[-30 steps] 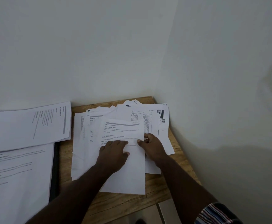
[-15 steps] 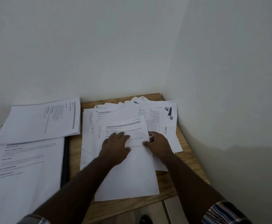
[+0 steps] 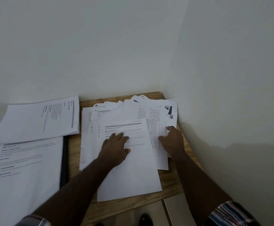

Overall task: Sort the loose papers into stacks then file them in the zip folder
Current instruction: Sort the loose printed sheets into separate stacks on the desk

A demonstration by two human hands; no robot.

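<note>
Your left hand (image 3: 116, 148) lies flat, fingers straight, pressing the top sheet (image 3: 129, 160) of the loose pile (image 3: 133, 110) on the wooden table (image 3: 170, 186). Your right hand (image 3: 172, 141), fingers relaxed, touches the table-printed sheet (image 3: 151, 121) just right. Two stacks (image 3: 35, 121) sit left on the dark zip folder (image 3: 64, 160).

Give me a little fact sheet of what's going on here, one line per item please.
Setting: wooden table in a white-walled corner
Loose pile: overlapping papers fanned across the table
Top sheet: printed page lying on the pile
Left hand: pressing flat on the top sheet, fingers straight
Right hand: resting on the table-printed sheet at the pile's right side; whether it pinches an edge is unclear
Sorted stacks: two, an angled far stack and a near stack, both at left
Dark folder: edge showing beneath the near stack
</note>
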